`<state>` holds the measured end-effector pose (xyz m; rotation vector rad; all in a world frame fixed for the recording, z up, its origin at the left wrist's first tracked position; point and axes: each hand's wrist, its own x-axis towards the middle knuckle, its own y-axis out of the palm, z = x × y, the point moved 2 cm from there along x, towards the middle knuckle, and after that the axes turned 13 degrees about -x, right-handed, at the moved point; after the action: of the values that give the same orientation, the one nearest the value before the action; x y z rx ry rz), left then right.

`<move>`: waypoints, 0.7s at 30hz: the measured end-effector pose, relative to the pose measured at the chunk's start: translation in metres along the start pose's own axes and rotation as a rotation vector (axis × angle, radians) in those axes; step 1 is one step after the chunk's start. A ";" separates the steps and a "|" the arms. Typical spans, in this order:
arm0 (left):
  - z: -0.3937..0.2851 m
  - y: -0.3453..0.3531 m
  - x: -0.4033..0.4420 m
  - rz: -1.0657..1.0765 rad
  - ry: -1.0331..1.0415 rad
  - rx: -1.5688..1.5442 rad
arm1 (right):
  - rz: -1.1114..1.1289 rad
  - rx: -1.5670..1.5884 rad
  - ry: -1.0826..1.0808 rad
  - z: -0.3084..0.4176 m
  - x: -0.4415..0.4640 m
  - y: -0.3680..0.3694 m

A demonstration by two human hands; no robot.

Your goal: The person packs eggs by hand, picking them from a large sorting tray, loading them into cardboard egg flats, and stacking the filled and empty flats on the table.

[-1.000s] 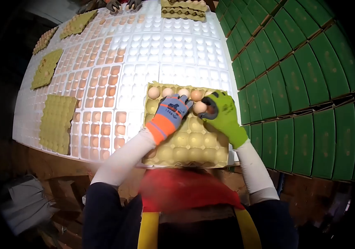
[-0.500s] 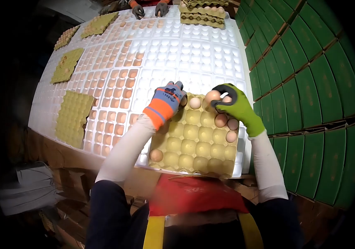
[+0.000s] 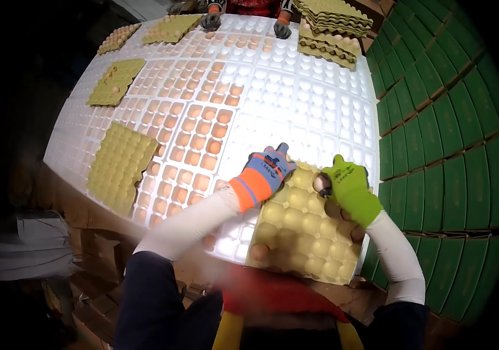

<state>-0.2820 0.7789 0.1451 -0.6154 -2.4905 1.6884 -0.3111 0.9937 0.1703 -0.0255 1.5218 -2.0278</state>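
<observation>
A pulp egg tray (image 3: pixel 302 224) lies on the near right part of the table, mostly bare cells. My left hand (image 3: pixel 267 172), in a blue and orange glove, is at its far left corner. The fingers curl downward, and whatever they hold is hidden under the glove. At the far right corner is my right hand (image 3: pixel 351 189), in a green glove, with its thumb and fingers closed around an egg (image 3: pixel 321 182). One brown egg (image 3: pixel 259 252) sits in the tray's near left corner. Beneath my right wrist another egg (image 3: pixel 357 233) shows in the tray's right side.
White plastic egg trays (image 3: pixel 273 87) cover the table, many cells at left holding brown eggs (image 3: pixel 200 128). Pulp trays (image 3: pixel 118 169) lie along the left side; a pulp tray stack (image 3: pixel 331 35) stands far right. Green boxes (image 3: pixel 430 111) line the right. A co-worker's gloved hands (image 3: pixel 210 21) are opposite.
The view has shifted, so the table sits lower and farther right. An egg in the tray's far row is gone from its cell. My right hand shows one egg where two showed.
</observation>
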 end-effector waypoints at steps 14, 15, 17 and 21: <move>0.229 -0.003 0.191 -0.364 -0.538 -0.120 | -0.205 -0.399 0.223 0.035 0.313 0.021; 0.231 -0.001 0.193 -0.423 -0.534 -0.182 | -0.202 -0.400 0.227 0.021 0.331 0.030; 0.233 0.009 0.189 -0.483 -0.417 -0.280 | -0.351 -0.073 0.192 -0.002 0.351 0.049; 0.233 0.026 0.177 -0.379 -0.336 -0.281 | -0.317 -0.023 0.037 -0.021 0.335 0.059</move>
<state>-0.5011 0.6474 0.0007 0.1460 -2.8616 1.4082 -0.5673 0.8462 0.0018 -0.2545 1.6492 -2.2648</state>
